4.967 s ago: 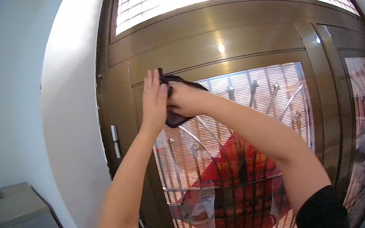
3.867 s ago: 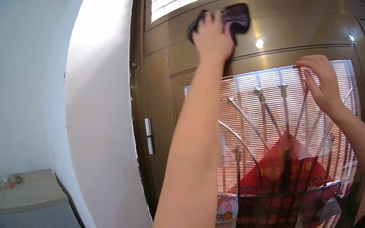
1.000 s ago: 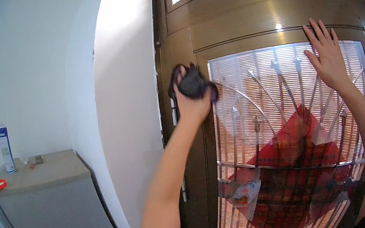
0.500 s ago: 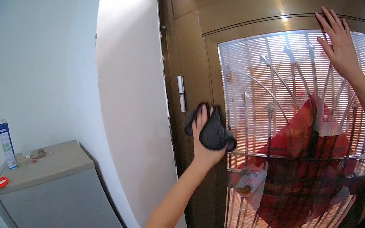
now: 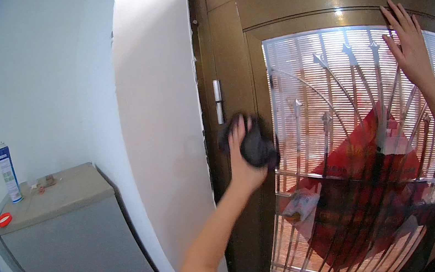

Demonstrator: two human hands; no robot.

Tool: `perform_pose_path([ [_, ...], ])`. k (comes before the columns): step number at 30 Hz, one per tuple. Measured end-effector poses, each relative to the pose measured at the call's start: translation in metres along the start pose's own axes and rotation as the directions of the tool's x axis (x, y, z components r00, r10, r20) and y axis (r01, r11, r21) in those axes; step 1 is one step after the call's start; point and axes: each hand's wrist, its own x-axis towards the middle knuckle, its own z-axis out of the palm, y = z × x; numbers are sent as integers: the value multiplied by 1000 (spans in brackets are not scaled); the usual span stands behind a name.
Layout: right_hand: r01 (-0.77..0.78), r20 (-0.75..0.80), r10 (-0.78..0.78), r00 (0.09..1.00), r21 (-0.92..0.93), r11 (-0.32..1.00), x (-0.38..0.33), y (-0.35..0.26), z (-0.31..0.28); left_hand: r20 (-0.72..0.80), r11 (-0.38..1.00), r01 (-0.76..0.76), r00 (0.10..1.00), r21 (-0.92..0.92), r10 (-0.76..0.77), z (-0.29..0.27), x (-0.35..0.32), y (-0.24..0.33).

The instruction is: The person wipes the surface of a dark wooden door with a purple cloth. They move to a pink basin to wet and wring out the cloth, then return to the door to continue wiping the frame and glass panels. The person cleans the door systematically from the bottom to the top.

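Observation:
My left hand (image 5: 244, 157) presses a bunched dark cloth (image 5: 257, 144) against the brown metal door frame (image 5: 225, 51), just below a silver hinge (image 5: 218, 102). Both hand and cloth are blurred by motion. Higher up, at the right, my right hand (image 5: 408, 45) lies with fingers stretched on the door's upper panel edge, holding nothing. Between my hands is the door's glazed part, with silver metal bars (image 5: 354, 78) ending in arrow-like tips. A red diamond-shaped paper (image 5: 339, 174) shows behind the bars.
A grey cabinet-like appliance (image 5: 71, 240) stands at the lower left. On its top are a blue and white spray can (image 5: 9, 173), a red ring-shaped lid (image 5: 4, 220) and a few small items (image 5: 43, 184). A white wall edge (image 5: 164, 115) borders the door frame.
The view has shifted slightly. The left hand and cloth have moved a little over the frame beneath the hinge. My right hand stays flat near the top of the panel.

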Motion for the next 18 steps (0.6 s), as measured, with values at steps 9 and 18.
perform_pose_path([
  [9,-16,-6,16,1000,-18,1000,7,1,1,155,973,227,960,48,-232,-20,-142,15],
  [18,11,-85,-8,996,41,999,4,4,11,-80,958,170,985,230,-156,3,-10,-64],
])
